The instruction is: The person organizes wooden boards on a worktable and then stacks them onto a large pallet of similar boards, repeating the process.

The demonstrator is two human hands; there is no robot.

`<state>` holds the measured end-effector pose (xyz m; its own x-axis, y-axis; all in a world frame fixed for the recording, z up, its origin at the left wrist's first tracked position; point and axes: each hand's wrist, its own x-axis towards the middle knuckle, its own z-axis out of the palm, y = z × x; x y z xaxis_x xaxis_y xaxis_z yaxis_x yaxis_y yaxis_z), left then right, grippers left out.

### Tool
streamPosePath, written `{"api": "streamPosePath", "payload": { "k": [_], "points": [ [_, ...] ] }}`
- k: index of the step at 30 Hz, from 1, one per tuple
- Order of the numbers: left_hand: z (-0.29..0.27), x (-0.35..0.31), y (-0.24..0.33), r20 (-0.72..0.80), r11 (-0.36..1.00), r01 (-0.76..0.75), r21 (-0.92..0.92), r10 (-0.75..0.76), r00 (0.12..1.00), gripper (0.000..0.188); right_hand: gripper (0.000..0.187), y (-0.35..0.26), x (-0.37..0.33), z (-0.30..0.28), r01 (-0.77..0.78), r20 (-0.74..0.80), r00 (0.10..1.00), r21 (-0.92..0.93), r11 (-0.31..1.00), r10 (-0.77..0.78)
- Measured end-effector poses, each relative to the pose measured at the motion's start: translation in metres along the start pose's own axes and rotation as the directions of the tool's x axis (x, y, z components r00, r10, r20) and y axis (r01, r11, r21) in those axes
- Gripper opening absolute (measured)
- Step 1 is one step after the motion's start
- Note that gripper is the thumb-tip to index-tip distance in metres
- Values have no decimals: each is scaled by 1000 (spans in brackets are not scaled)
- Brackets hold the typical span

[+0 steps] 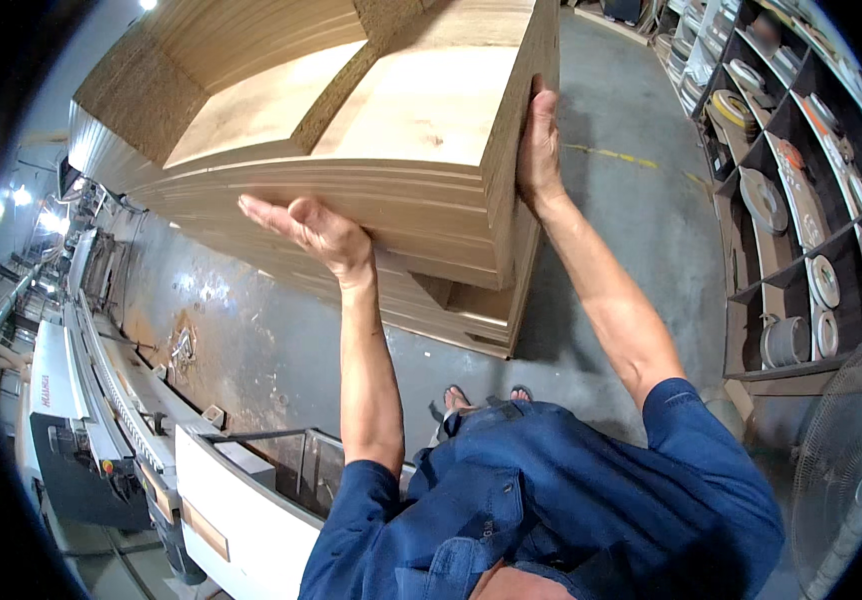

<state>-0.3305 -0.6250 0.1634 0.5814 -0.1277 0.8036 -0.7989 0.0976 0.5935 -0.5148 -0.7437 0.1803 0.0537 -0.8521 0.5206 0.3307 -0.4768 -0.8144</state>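
panels of woodgrain board lie stacked, nearly flush; we brace left hand and right hand, open, against them; squaring perhaps remains.

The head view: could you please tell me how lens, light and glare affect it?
In the head view, a dark round rim hides the corners and the shelf rack tilts and bends; also in the head view, strong light pales the upper face of the stacked boards, lamps glare at left, and the floor shows shiny reflections.
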Motion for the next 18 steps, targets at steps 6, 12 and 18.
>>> {"api": "streamPosePath", "payload": {
  "k": [6,12,18],
  "points": [
    [-1,-18,2,-128,997,39,-71,-48,991,92,91,43,-14,-41,-8,-122,993,-78,997,-2],
    [11,-33,-8,-67,994,105,-35,-107,992,90,91,34,-29,-21,-81,44,996,114,990,76],
    [24,-46,-8,-104,983,151,-108,-162,981,85,85,43,-44,-11,-184,-10,982,216,959,190]
  ]
}}
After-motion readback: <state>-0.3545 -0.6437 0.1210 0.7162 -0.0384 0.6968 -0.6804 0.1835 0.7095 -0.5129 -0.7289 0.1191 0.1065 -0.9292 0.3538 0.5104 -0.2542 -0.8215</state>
